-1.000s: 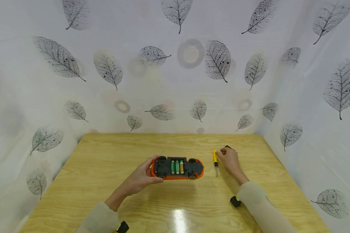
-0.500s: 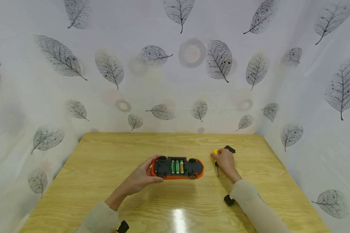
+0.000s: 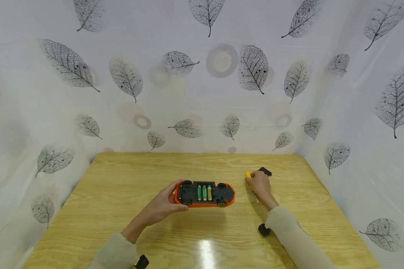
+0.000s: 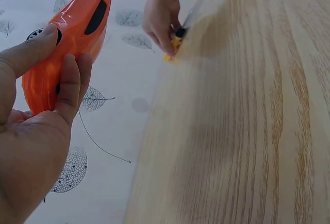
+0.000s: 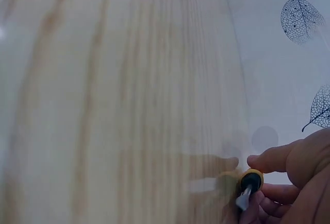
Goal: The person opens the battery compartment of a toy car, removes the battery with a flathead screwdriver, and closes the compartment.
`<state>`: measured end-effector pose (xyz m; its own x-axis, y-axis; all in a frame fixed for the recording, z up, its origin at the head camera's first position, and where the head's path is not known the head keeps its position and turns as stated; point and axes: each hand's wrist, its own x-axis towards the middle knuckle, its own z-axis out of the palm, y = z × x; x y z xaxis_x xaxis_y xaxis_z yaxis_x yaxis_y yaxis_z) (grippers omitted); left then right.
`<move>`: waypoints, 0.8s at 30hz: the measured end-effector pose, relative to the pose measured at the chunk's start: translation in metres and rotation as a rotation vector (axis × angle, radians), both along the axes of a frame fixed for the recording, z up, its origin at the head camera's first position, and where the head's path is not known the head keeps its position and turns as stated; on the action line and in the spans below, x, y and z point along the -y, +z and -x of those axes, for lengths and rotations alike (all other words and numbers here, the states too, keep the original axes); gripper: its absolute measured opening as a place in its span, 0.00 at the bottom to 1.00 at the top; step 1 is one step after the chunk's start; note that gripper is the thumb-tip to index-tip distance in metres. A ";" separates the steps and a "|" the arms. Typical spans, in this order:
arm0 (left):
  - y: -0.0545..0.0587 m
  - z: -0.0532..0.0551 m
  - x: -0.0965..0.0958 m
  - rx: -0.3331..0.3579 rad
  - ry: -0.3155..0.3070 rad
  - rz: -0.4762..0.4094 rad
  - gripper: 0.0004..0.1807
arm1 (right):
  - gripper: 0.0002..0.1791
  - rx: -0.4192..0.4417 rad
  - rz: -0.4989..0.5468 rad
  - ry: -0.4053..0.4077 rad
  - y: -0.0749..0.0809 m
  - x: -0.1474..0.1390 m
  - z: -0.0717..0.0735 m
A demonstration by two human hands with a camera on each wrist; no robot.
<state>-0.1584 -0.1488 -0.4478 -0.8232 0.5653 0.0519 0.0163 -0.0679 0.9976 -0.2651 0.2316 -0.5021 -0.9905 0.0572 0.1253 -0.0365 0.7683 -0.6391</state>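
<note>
My left hand point(image 3: 159, 206) grips the rear end of an orange toy car point(image 3: 228, 192), held above the table with its black underside facing me. Three batteries point(image 3: 204, 192) lie side by side in its uncovered compartment. In the left wrist view a thin dark wire point(image 4: 98, 144) trails from beside the car. To the right, my right hand point(image 3: 260, 185) holds a screwdriver point(image 3: 248, 174) by its yellow handle. In the right wrist view the screwdriver's metal shaft point(image 5: 245, 197) points toward the camera, thumb and fingers around the handle point(image 5: 258, 172).
A small black cover-like piece point(image 3: 265, 171) lies on the wooden table point(image 3: 138, 168) just beyond my right hand. Leaf-patterned white sheeting point(image 3: 195, 101) encloses the table at the back and both sides. Black wrist-worn pieces point(image 3: 264, 229) sit by the sleeves.
My right hand has come away from the black piece to the screwdriver and taken hold of its handle; the shaft has swung right. The left hand and car have stayed put.
</note>
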 end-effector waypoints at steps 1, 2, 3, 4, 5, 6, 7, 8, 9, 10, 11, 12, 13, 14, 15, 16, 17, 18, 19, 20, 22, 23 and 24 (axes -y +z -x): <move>0.000 0.000 0.000 0.001 0.001 -0.001 0.49 | 0.08 0.001 0.005 -0.001 0.001 -0.001 0.000; -0.001 0.000 0.000 0.000 0.001 -0.001 0.49 | 0.09 -0.002 0.010 0.003 0.001 -0.003 -0.001; -0.001 0.000 0.000 0.000 -0.002 -0.005 0.49 | 0.12 -0.004 0.023 0.003 0.002 -0.004 -0.001; -0.002 0.001 0.000 0.000 -0.006 -0.009 0.49 | 0.15 -0.002 0.048 0.007 0.003 -0.005 -0.003; -0.002 0.001 0.000 -0.001 -0.008 -0.011 0.49 | 0.18 -0.003 0.070 0.010 0.004 -0.005 -0.004; -0.003 0.001 0.000 -0.001 -0.009 -0.010 0.49 | 0.18 0.004 0.090 0.009 0.006 -0.006 -0.005; -0.003 0.002 0.000 -0.002 -0.011 -0.011 0.49 | 0.18 0.012 0.114 0.010 0.009 -0.006 -0.007; -0.003 0.002 0.000 -0.004 -0.013 -0.010 0.49 | 0.18 0.019 0.134 0.008 0.012 -0.005 -0.008; -0.003 0.002 0.000 -0.004 -0.013 -0.010 0.49 | 0.19 0.028 0.158 0.004 0.016 -0.005 -0.010; -0.003 0.002 0.000 -0.005 -0.011 -0.007 0.49 | 0.19 0.032 0.176 0.003 0.020 -0.005 -0.011; -0.003 0.002 0.000 -0.008 -0.010 -0.004 0.49 | 0.20 0.034 0.187 0.000 0.023 -0.005 -0.012; -0.003 0.002 -0.001 -0.009 -0.009 -0.001 0.49 | 0.20 0.039 0.200 -0.004 0.027 -0.005 -0.014; -0.002 0.002 -0.001 -0.012 -0.009 0.000 0.49 | 0.21 0.041 0.216 -0.006 0.031 -0.005 -0.015; -0.002 0.002 -0.001 -0.013 -0.007 0.001 0.49 | 0.22 0.041 0.239 -0.009 0.035 -0.005 -0.017; -0.001 0.001 -0.001 -0.012 -0.005 0.002 0.49 | 0.22 0.045 0.265 -0.007 0.040 -0.005 -0.019; -0.001 0.001 -0.001 -0.012 -0.005 0.002 0.49 | 0.23 0.049 0.292 -0.008 0.044 -0.005 -0.021; -0.001 0.001 -0.001 -0.013 -0.007 0.003 0.50 | 0.23 0.057 0.321 -0.006 0.049 -0.004 -0.023; -0.001 0.001 -0.001 -0.014 -0.007 0.005 0.50 | 0.23 0.059 0.349 -0.006 0.054 -0.003 -0.025; -0.001 0.001 -0.001 -0.019 -0.009 0.005 0.50 | 0.24 0.065 0.376 -0.003 0.059 -0.003 -0.028; -0.001 0.001 -0.001 -0.019 -0.009 0.007 0.50 | 0.24 0.067 0.403 -0.002 0.063 -0.002 -0.030; -0.001 0.001 -0.001 -0.020 -0.011 0.009 0.50 | 0.25 0.067 0.439 -0.003 0.072 -0.001 -0.034; -0.001 0.001 -0.001 -0.025 -0.014 0.008 0.50 | 0.26 0.064 0.455 -0.002 0.076 0.000 -0.036; -0.001 0.001 -0.001 -0.024 -0.015 0.007 0.50 | 0.26 0.061 0.467 -0.001 0.080 0.000 -0.038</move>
<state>-0.1597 -0.1474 -0.4490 -0.8130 0.5783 0.0676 0.0395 -0.0611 0.9974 -0.2275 0.2313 -0.4220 -0.9951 0.0950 0.0275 0.0126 0.3977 -0.9174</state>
